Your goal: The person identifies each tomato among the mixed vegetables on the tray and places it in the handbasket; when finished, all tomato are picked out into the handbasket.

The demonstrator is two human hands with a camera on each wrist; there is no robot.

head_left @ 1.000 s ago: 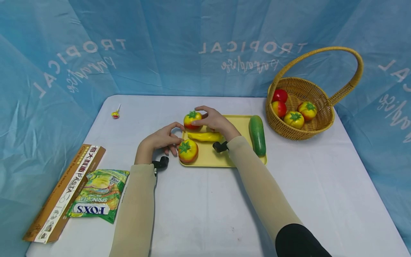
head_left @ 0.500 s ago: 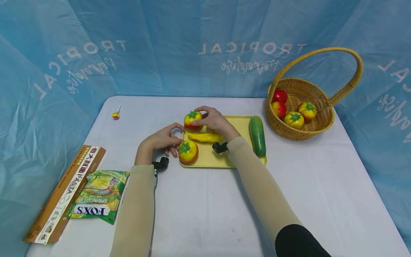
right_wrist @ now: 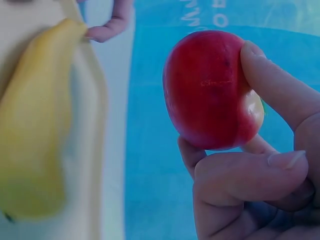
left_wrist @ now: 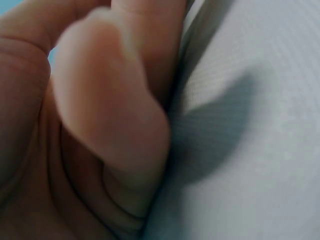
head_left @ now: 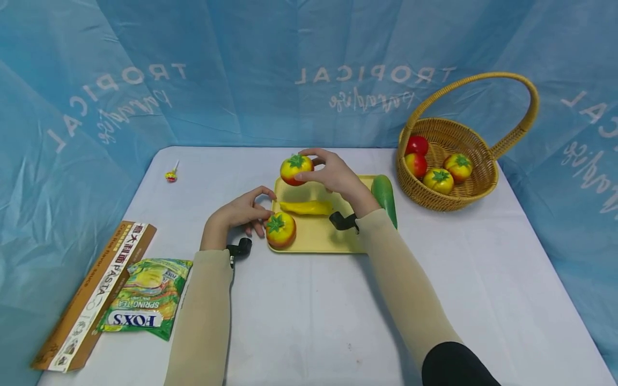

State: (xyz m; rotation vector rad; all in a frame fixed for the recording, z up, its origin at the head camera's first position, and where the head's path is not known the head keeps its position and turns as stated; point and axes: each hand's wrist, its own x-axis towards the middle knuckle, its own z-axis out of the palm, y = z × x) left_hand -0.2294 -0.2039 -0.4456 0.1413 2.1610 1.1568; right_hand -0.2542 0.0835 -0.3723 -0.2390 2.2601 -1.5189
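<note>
Down at the near left of the white-covered table [head_left: 299, 321], a brown pasta box [head_left: 92, 300] lies aslant, a green FOX'S Spring Tea bag [head_left: 147, 295] overlapping its edge. Moving out, we reach the near tomato [head_left: 281, 231], sitting in the near left corner of the yellow tray [head_left: 314, 239], and right beside it the left hand [head_left: 240, 210], fingers loosely bent, grasping nothing, one fingertip by the rim. Behind that tomato lies a banana [head_left: 306, 207]; a cucumber [head_left: 383, 198] takes the right end.

And at the tray's far left corner, look at this: the held tomato [head_left: 295, 170]! Golden yellow on top, green leafy star facing up, orange-red lower down; the right wrist view gives us a glossy, deep-red underside with a faint pale line. The right hand [head_left: 338, 174] has it pinched, thumb on the near side, fingers round the far side, fruit out at the fingertips and palm to its right.

Farther along, a lollipop [head_left: 171, 175] lies far left, while a wicker basket [head_left: 429, 200] holds more fruit far right, before the blue backdrop [head_left: 260, 80].
</note>
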